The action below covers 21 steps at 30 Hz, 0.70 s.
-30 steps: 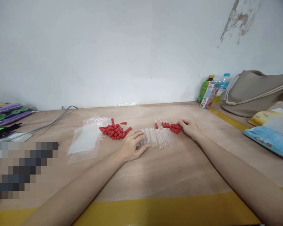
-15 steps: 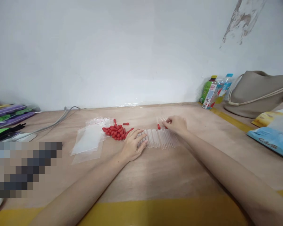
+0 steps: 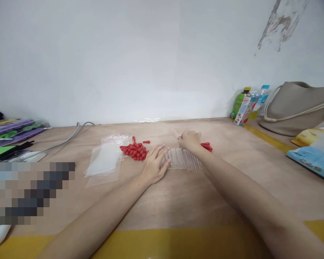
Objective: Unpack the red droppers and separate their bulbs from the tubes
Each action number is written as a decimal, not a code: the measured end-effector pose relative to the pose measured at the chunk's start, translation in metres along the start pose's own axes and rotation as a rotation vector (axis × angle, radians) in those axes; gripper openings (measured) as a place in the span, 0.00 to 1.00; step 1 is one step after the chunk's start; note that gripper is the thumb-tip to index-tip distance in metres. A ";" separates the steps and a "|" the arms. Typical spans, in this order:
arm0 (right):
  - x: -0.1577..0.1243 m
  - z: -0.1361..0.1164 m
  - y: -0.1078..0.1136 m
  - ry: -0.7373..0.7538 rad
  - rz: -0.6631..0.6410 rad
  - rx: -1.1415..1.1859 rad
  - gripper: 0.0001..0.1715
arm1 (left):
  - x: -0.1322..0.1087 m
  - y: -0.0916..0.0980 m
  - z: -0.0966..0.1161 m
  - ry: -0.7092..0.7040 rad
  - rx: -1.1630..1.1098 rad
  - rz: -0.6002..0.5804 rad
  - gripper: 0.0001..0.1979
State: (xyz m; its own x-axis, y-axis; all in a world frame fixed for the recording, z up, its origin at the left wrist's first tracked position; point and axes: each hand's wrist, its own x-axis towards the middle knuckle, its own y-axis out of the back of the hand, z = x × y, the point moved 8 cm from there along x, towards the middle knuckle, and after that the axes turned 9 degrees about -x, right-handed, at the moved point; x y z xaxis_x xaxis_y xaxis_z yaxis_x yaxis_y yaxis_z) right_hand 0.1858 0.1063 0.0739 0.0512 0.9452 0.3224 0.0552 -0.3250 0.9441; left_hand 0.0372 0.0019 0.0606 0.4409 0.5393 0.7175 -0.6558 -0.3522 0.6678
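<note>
A row of thin clear tubes lies side by side on the wooden table. My left hand rests at the row's left end with its fingers spread. Beyond the row, my right hand is closed in a pinch on a thin clear tube that points up and left. A bit of red shows at its fingertips. Left of my left hand is a pile of red rubber bulbs. Several more red bulbs show just right of my right hand.
Clear plastic bags lie left of the pile. A grey cable and purple packs are at the far left. Bottles, a grey bag and a blue packet stand or lie on the right.
My right hand has moved left along the back of the row, uncovering the red bulbs on its right. My left hand has stayed by the tubes. The view has shifted slightly.
</note>
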 end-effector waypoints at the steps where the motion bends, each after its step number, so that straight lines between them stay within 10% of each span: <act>1: -0.007 -0.001 0.006 0.053 0.042 0.018 0.13 | 0.000 0.002 0.000 -0.004 0.013 0.024 0.21; 9: -0.111 -0.001 0.038 0.632 0.579 0.071 0.09 | 0.004 -0.003 0.016 -0.144 0.139 -0.009 0.21; 21: -0.127 -0.009 0.030 0.728 0.619 0.257 0.15 | 0.000 -0.011 0.030 -0.299 0.083 -0.074 0.10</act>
State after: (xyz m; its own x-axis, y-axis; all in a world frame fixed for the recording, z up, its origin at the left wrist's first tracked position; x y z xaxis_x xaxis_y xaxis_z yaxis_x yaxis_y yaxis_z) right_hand 0.1722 -0.0230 0.0620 -0.4769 0.3666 0.7989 0.4446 -0.6834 0.5791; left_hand 0.0631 -0.0169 0.0593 0.6547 0.3213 0.6842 -0.5679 -0.3884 0.7257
